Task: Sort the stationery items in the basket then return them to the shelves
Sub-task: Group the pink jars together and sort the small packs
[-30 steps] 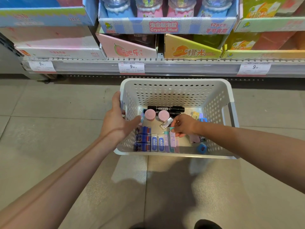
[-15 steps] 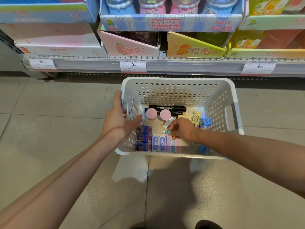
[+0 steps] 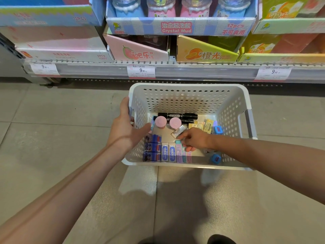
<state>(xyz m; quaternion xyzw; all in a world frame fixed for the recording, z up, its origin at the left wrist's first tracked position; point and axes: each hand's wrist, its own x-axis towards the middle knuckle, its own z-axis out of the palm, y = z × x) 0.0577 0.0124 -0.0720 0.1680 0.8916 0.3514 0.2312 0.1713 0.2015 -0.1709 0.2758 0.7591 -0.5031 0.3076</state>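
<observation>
Erasers (image 3: 162, 149) were rowed near-left in the basket (image 3: 182, 95), gripped by the left hand (image 3: 125, 130), while right hand (image 3: 195, 140) fingers pinched another; shelving remained undone.

Basket (image 3: 190, 88) on floor (image 3: 52, 138) before shelf (image 3: 193, 71), markers (image 3: 177, 116) at its back, erasers (image 3: 165, 152) in front

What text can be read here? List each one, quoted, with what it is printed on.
"Crystal Mud" and "12pcs": blue display box.
"吧乐": pink display box.
"橙光": yellow display box.
"12PCS": upper left box.
"6PCS": lower left box.
"9.90": middle price tag; the other two tags read about the same, blurred.
Print on the black markers and erasers in the basket: too small to read.
</observation>
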